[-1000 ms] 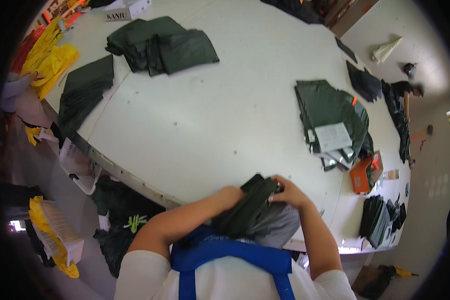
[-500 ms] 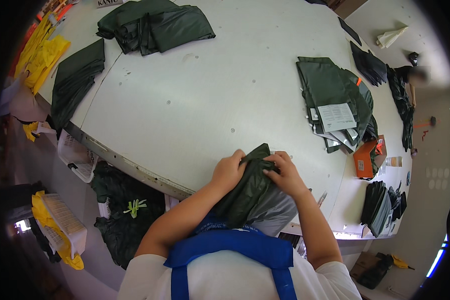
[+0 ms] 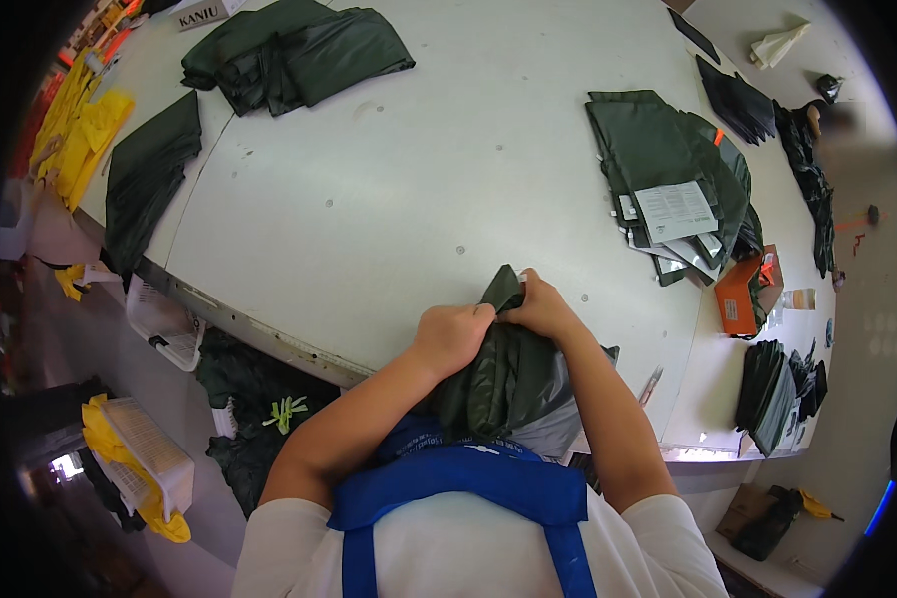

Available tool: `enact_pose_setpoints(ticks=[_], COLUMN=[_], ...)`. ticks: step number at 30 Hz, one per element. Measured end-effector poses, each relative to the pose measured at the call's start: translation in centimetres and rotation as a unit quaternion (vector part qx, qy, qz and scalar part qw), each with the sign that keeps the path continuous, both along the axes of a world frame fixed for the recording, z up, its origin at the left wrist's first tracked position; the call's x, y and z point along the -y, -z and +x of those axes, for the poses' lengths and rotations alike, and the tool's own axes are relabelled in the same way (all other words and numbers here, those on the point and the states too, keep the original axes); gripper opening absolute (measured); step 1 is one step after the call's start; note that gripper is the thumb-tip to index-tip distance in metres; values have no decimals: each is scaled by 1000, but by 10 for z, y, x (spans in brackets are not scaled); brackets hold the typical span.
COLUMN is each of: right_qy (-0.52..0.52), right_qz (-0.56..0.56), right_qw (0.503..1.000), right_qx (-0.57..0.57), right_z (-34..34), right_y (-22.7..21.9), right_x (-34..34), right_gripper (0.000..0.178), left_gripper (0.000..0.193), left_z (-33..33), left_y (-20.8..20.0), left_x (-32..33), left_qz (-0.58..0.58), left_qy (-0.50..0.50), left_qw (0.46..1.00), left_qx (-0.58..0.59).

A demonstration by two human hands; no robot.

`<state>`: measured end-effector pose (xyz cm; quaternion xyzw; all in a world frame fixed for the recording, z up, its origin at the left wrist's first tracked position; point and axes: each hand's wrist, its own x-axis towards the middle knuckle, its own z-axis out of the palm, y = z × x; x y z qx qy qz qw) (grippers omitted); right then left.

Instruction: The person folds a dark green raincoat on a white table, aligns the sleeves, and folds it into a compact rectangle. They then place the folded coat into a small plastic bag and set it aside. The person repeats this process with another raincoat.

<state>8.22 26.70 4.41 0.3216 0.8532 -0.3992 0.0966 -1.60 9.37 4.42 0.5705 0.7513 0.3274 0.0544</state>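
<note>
A piece of dark green, shiny coated fabric (image 3: 508, 369) with a grey inner side hangs over the table's near edge against my front. My left hand (image 3: 453, 337) is closed in a fist on its upper left part. My right hand (image 3: 540, 304) pinches the upper edge close beside it, fingertips near the left thumb. A gathered corner of the fabric (image 3: 503, 286) sticks up between the two hands. The exact grip points are partly hidden by folds and knuckles.
Folded green pieces (image 3: 299, 55) lie at the far left of the white table (image 3: 409, 179). A green stack with printed sheets (image 3: 676, 211) lies at right, near an orange box (image 3: 738, 299). A pen-like tool (image 3: 651, 386) lies beside my right arm. White baskets (image 3: 169, 324) stand below.
My hands have drawn together at the fabric's top edge, the right one moving left and turning from spread fingers to a pinch. The view has shifted slightly.
</note>
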Motion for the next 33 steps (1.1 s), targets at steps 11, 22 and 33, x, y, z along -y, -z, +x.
enact_pose_setpoints(ticks=[11,22,33], right_qy=[27,105,-210], right_qz=[-114,121,11], right_qw=[993,987,947], right_qx=[-6,-26,-242], right_z=[9,4,72], right_y=[-7,21,-64], right_x=[3,17,89], right_gripper=[51,26,51], left_gripper=[12,14,27], left_z=[-23,-23,24], left_y=[-2,6,35], left_x=[-36,3,82], left_qz=[-12,-206,-146], left_qy=[-27,-70,-143], left_qw=[998,973,608], left_qx=[-53,81,767])
